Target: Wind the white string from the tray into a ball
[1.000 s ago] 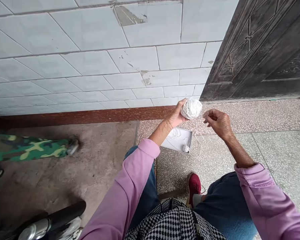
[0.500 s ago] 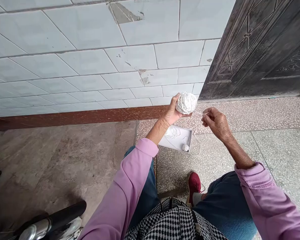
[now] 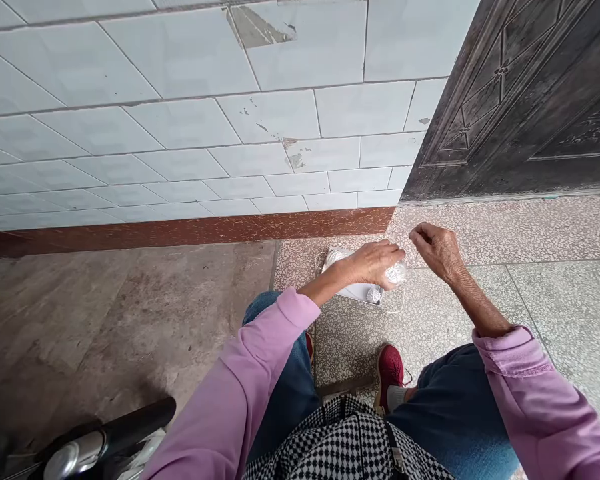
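My left hand (image 3: 375, 263), back upward, is wrapped round a ball of white yarn (image 3: 397, 272), partly hidden by the fingers. To its right, my right hand (image 3: 436, 250) is closed in a pinch; the strand between its fingertips is too thin to make out clearly. Below my left hand lies a shallow white box (image 3: 353, 291) on the floor, partly covered by the hand. A small white ball (image 3: 374, 295) sits in its near right corner, and loose white yarn (image 3: 336, 255) lies at its far end.
A white tiled wall (image 3: 260, 160) with a reddish-brown base strip (image 3: 230, 230) runs ahead. A dark carved door (image 3: 525, 113) stands at right. Speckled stone floor (image 3: 480, 300) lies around the box. A black and chrome object (image 3: 110, 433) is at lower left; a red shoe (image 3: 390, 367) is below.
My left hand has turned over and come down with the yarn ball, from in front of the wall's base to above the box. My right hand has shifted only slightly.
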Action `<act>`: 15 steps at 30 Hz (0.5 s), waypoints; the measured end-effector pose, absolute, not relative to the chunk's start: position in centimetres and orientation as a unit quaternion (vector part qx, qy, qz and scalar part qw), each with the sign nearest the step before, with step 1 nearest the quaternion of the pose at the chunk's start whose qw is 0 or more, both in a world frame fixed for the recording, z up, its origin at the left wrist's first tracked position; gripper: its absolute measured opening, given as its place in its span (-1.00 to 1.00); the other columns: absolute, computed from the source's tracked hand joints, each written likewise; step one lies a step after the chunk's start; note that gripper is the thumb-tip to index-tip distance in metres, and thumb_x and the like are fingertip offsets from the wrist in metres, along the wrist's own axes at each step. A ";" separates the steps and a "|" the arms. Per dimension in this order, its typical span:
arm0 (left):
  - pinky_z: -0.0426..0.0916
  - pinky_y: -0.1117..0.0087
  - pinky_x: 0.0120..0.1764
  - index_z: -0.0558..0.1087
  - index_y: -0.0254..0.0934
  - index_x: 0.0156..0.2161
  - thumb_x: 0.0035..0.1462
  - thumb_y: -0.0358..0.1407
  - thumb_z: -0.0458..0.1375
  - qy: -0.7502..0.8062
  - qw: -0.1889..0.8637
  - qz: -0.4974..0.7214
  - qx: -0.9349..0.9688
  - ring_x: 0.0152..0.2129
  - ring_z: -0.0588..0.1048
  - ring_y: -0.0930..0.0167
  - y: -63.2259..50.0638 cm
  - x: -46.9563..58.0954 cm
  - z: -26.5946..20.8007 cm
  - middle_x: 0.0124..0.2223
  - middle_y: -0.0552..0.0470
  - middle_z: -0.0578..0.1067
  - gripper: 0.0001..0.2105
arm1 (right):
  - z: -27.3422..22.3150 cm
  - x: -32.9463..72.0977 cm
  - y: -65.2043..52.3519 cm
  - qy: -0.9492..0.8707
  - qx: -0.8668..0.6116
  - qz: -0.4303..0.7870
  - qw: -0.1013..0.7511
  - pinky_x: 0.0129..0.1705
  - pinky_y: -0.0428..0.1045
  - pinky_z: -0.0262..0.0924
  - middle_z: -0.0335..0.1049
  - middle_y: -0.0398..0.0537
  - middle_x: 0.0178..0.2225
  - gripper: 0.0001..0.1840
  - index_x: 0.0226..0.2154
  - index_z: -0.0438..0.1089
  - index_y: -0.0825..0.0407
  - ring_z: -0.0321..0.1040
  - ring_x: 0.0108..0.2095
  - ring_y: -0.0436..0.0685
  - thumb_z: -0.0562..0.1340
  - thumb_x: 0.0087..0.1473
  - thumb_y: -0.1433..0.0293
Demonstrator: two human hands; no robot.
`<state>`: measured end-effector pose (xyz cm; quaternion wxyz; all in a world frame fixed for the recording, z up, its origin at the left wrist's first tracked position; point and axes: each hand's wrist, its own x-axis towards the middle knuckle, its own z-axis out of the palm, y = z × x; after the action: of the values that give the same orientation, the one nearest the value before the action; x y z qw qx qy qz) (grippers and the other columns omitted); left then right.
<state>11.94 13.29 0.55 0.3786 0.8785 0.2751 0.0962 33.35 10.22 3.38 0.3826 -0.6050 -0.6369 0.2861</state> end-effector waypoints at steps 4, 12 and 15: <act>0.23 0.01 0.25 0.44 -0.31 0.14 0.04 -0.40 0.42 0.280 0.170 0.056 0.943 0.23 0.34 -0.08 13.7 11.6 -1.4 0.17 -0.33 0.50 -0.47 | 2.7 32.7 10.1 -0.491 -0.572 0.557 0.349 -0.61 -0.07 -0.23 0.02 -0.27 -0.66 -0.60 -0.55 0.31 -0.05 -0.14 -0.64 -0.08 0.46 -0.07 0.10; 0.20 0.10 0.19 0.45 -0.32 0.20 -0.04 -0.40 0.51 0.310 0.144 0.063 0.938 0.17 0.35 -0.05 16.6 8.0 -2.3 0.20 -0.32 0.50 -0.33 | 3.6 34.9 8.3 -0.447 -0.552 0.629 0.318 -0.62 -0.08 -0.23 0.02 -0.28 -0.61 -0.44 -0.51 0.32 -0.03 -0.15 -0.62 -0.10 0.62 -0.16 0.02; 0.24 0.10 0.17 0.43 -0.33 0.26 0.01 -0.39 0.49 0.343 0.121 -0.001 0.932 0.20 0.37 -0.05 16.7 6.3 -2.9 0.26 -0.35 0.50 -0.31 | 3.4 40.8 7.1 -0.503 -0.594 0.560 0.283 -0.60 -0.02 0.02 0.16 -0.17 -0.59 -0.37 -0.56 0.35 -0.04 0.06 -0.60 -0.03 0.62 -0.17 -0.12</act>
<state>6.28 16.68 -2.88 0.1212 0.9316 0.3427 -0.0008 40.80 7.06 3.36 0.2828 -0.5943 -0.5033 0.5599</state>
